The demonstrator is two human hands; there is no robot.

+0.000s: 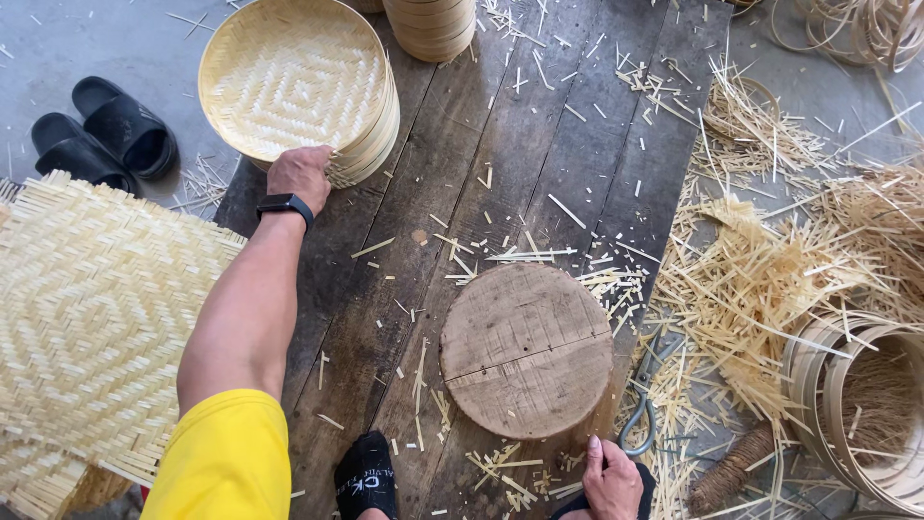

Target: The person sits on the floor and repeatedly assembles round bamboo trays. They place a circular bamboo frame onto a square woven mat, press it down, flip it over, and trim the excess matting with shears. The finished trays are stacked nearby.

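Your left hand rests on the near rim of a stack of round woven bamboo trays, fingers curled over the edge and pressed against the rim, so the step in hand looks like taking hold of the top tray. The stack sits at the far left corner of the dark plank desk, partly overhanging its left edge. The trays lie flat, open woven face up; being round they have no long axis, though the diamond weave runs roughly along and across the planks. To lift one free, you would likely need the thumb under a single rim so only the top tray parts from the rest.

Toward you from the stack and to its right, a round wooden block lies flat on the desk, amid scattered bamboo slivers. Your right hand rests on your knee just below that block, fingers together and pointing away from you, holding nothing that shows.

Left of the stack, a pair of black slides stands on the floor; below them lies a large woven bamboo mat. Well right of the block are a heap of bamboo strips and nested bamboo hoops.
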